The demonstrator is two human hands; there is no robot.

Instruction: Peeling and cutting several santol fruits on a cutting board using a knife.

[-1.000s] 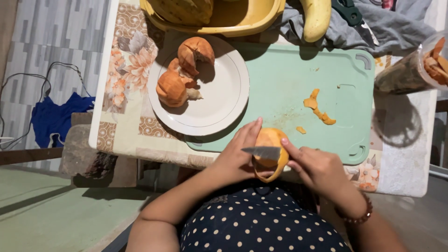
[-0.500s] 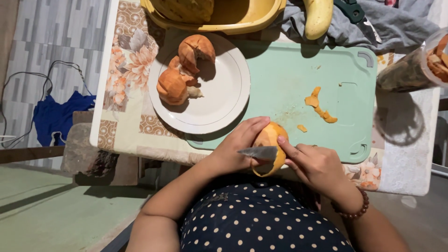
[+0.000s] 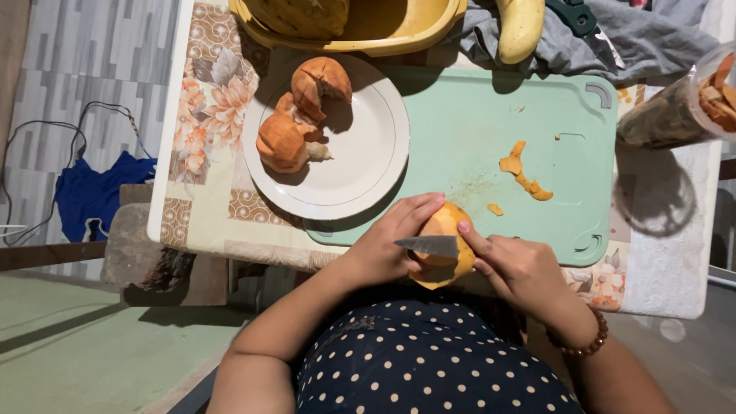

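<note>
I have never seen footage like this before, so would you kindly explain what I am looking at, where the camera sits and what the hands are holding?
There is no machine here: a person works with two bare hands, filmed by a camera worn on the head and looking straight down. The left hand grips an orange fruit at the near table edge. The right hand holds a knife with its blade laid across the fruit. On the table lies a green cutting board with scraps of peel, and beside it a white plate carrying peeled fruit pieces. Further back sit a yellow bowl, a banana on grey cloth, and a clear cup of peelings.
</note>
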